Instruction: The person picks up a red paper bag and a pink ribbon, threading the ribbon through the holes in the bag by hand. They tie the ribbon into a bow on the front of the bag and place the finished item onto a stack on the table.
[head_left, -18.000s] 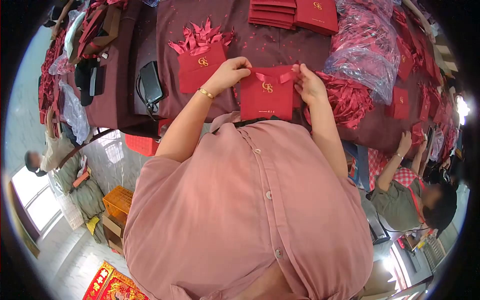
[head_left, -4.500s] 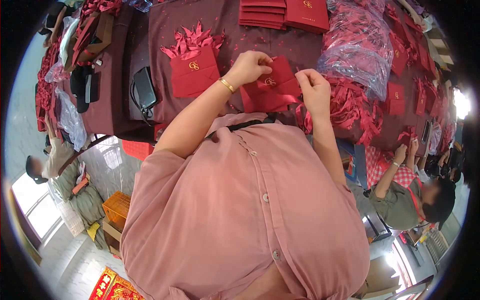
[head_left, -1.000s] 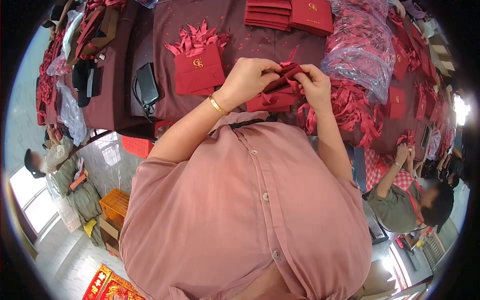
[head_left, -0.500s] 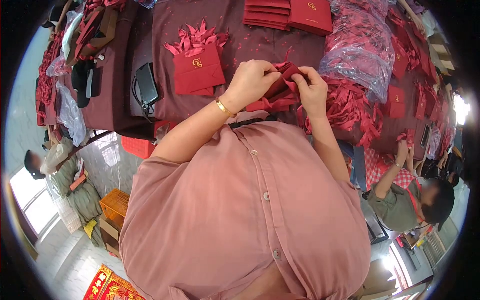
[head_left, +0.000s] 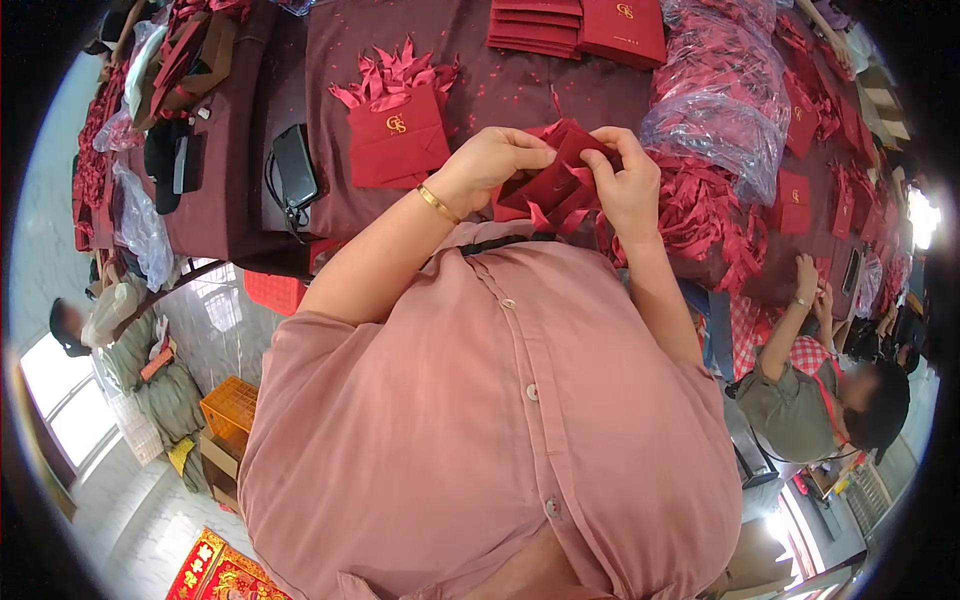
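A small red paper bag (head_left: 550,188) is held upright over the table's near edge, its opening facing up towards me. My left hand (head_left: 492,165), with a gold bracelet at the wrist, pinches the bag's left rim between thumb and fingers. On the right side, my right hand (head_left: 625,185) has its thumb and fingers closed at the other rim. Red ribbon shows at the bag's mouth and hangs along its near side. To the left stands a finished-looking red bag (head_left: 398,140) with gold letters and ribbon ends fanned above it.
Stacked red bags (head_left: 622,30) lie at the back. A plastic-wrapped ribbon bundle (head_left: 715,110) and loose ribbons (head_left: 700,215) are on the right. A black phone-like case (head_left: 293,168) lies left. A co-worker (head_left: 800,400) sits at right; another person (head_left: 150,360) is at far left.
The bag between my hands has opened wider and its inside shows more. My left hand has moved slightly down and left. The right co-worker's hands have shifted.
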